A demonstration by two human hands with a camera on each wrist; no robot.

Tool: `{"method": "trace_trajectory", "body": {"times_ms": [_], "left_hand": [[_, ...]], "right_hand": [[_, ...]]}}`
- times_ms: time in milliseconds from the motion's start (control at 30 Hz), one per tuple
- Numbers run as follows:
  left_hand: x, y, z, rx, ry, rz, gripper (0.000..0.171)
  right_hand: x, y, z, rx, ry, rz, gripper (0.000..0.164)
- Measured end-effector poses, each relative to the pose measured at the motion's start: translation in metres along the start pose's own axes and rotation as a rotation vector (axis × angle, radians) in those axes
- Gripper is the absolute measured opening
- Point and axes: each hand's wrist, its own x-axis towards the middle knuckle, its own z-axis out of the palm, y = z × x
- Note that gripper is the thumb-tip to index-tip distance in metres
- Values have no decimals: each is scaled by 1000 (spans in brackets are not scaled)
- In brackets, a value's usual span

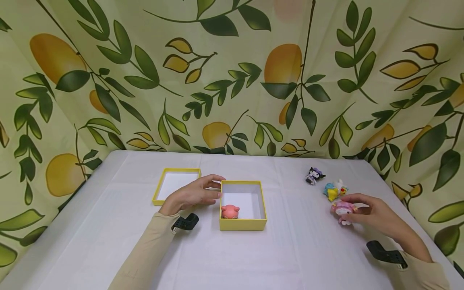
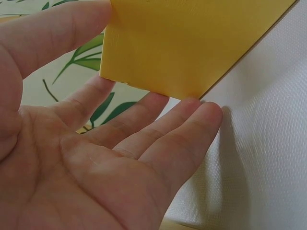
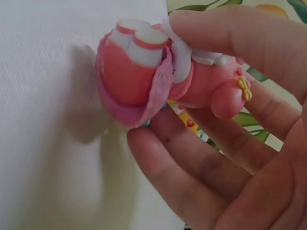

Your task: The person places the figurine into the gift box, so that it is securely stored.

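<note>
My right hand [image 1: 380,219] grips a pink figurine [image 1: 343,210] between thumb and fingers. In the right wrist view, the figurine [image 3: 139,72] shows white-and-red feet and a ruffled pink skirt; its shadow falls on the cloth beside it. My left hand [image 1: 193,193] rests its fingertips at the far left corner of a yellow open box [image 1: 243,224]. Up close, the thumb touches the yellow side wall [image 2: 168,43] near its rim, with nearly straight fingers along the corner edge. Inside the box, a coral-pink round figurine [image 1: 230,211] lies in the near left corner.
A shallow yellow lid [image 1: 177,171], white inside, lies behind my left hand. Beyond my right hand are a blue-yellow-white figurine [image 1: 334,191] and a black-and-white figurine [image 1: 313,176]. A white cloth covers the table [image 1: 282,257]; a leaf-patterned curtain [image 1: 232,80] hangs behind.
</note>
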Motion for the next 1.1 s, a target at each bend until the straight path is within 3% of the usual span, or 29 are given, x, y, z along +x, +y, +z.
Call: {"method": "trace_trajectory", "body": {"times_ms": [167,433,767,1100], "left_hand": [[-1,2,1,5,2,-5,48],[-1,3,1,0,3,-5,49],[-2,3,1,-7,-12,13,48],[-2,2,0,5,-6,8,48]], "right_hand": [[1,-8,1,-24,-5,51,54],[1,-16,7,-16,23,27,53],[2,-28,15,87,21,-24,52],[7,-45,30,134,117,-135,47]]}}
